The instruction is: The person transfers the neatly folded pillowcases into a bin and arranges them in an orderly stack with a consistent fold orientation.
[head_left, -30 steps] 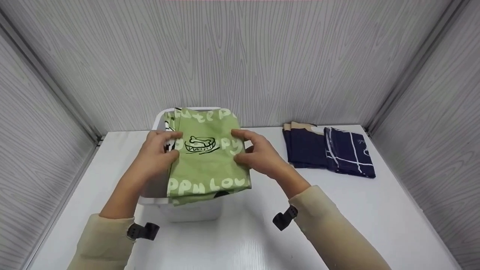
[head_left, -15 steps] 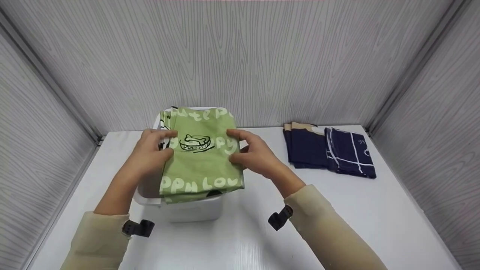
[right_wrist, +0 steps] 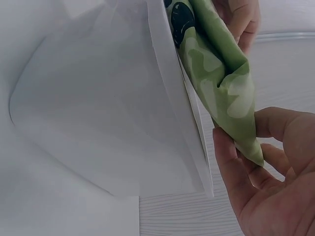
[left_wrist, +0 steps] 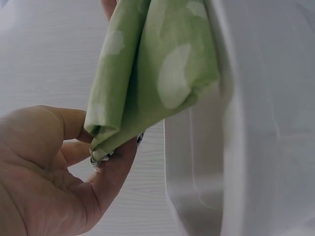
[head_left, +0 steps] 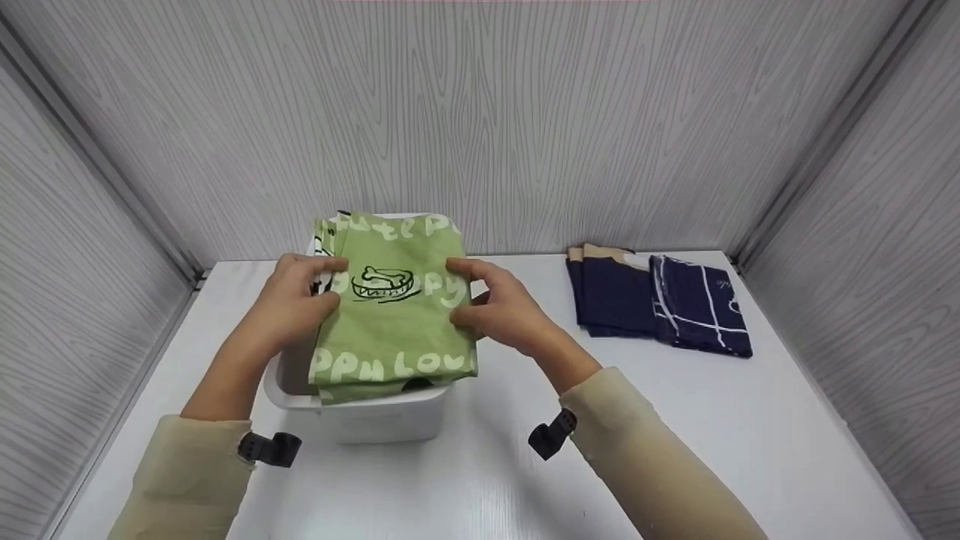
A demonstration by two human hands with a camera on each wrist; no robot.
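Note:
A folded green cloth (head_left: 394, 322) with white lettering and a dog-bowl drawing spans the top of a white plastic bin (head_left: 390, 421). My left hand (head_left: 296, 300) pinches its left edge between thumb and fingers, and my right hand (head_left: 502, 304) pinches the right edge. Seen from the left wrist, the cloth (left_wrist: 162, 64) hangs in folds beside the bin's rim (left_wrist: 234, 123). In the right wrist view the cloth's corner (right_wrist: 236, 98) is between thumb and fingers, close to the bin's wall (right_wrist: 108, 113). Most of the bin's opening is hidden under the cloth.
On the white table (head_left: 637, 420), right of the bin, lie a folded navy and tan cloth (head_left: 615, 296) and a folded navy cloth with white lines (head_left: 701, 304), side by side. Wood-grain panels (head_left: 480, 127) enclose the back and both sides.
Both hands have carried the green cloth a little to the left, further over the bin. The grip on both edges stays the same. The navy cloths have not moved.

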